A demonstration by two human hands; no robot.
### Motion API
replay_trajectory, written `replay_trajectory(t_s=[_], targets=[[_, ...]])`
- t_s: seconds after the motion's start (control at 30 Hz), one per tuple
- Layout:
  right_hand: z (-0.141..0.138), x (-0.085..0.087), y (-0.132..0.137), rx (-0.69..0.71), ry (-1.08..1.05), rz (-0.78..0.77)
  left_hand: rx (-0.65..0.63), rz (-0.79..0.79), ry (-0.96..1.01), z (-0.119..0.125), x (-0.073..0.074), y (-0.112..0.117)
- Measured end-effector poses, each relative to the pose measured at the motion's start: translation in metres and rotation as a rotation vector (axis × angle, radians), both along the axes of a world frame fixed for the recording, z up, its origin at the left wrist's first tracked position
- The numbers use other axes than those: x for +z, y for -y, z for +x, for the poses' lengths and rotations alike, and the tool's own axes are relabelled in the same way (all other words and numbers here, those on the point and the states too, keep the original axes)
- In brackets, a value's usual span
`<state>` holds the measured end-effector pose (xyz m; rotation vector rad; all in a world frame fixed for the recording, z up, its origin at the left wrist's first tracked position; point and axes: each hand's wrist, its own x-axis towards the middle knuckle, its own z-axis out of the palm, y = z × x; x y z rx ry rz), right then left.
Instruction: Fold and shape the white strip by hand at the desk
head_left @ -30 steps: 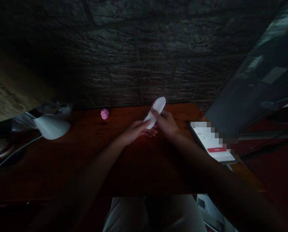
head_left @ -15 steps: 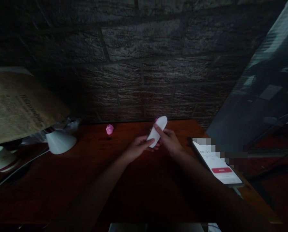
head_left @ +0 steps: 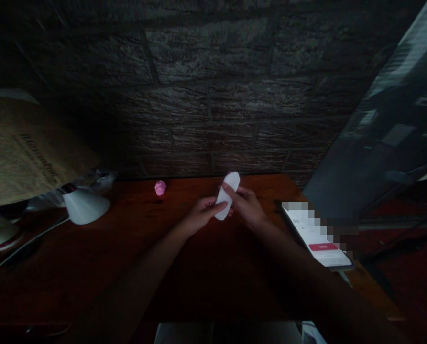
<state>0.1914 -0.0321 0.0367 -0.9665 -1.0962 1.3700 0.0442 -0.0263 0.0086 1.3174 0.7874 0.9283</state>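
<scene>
Our left hand (head_left: 201,215) and right hand (head_left: 247,205) both pinch the white oblong piece (head_left: 227,195) above the surface (head_left: 127,248) (dim light); we judge that a loose fingertip grip could drop it.

This is looking like a dim corner of a home. A wooden bench (head_left: 91,267) is standing against a dark stone-patterned wall (head_left: 213,95). A white lamp (head_left: 86,206) is sitting near the left edge beside a cardboard box (head_left: 19,153), and a lit phone (head_left: 322,239) is lying at the right edge.
</scene>
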Motion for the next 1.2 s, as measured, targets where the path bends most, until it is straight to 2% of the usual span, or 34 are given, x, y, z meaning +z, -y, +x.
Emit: replay_trajectory(t_s=[0.23, 0.5, 0.87, 1.03, 1.2], targets=[[0.0024, 0.0037, -0.0003, -0.005, -0.044, 0.041, -0.034, 0.007, 0.005, -0.001, 0.0059, 0.0043], [0.0048, 0.003, -0.0034, -0.01, -0.087, 0.005, -0.03, -0.063, 0.046, 0.0008, 0.0022, 0.0009], [0.0061, 0.0068, -0.0052, -0.083, -0.112, -0.018, -0.033, -0.056, -0.007, -0.0006, 0.0026, 0.0011], [0.0069, 0.0074, -0.006, -0.071, -0.119, -0.011, -0.035, -0.03, -0.091, -0.0017, 0.0055, 0.0033], [0.0067, 0.0059, -0.0067, -0.061, -0.134, -0.02, -0.027, -0.07, -0.063, -0.0009, 0.0041, 0.0027]])
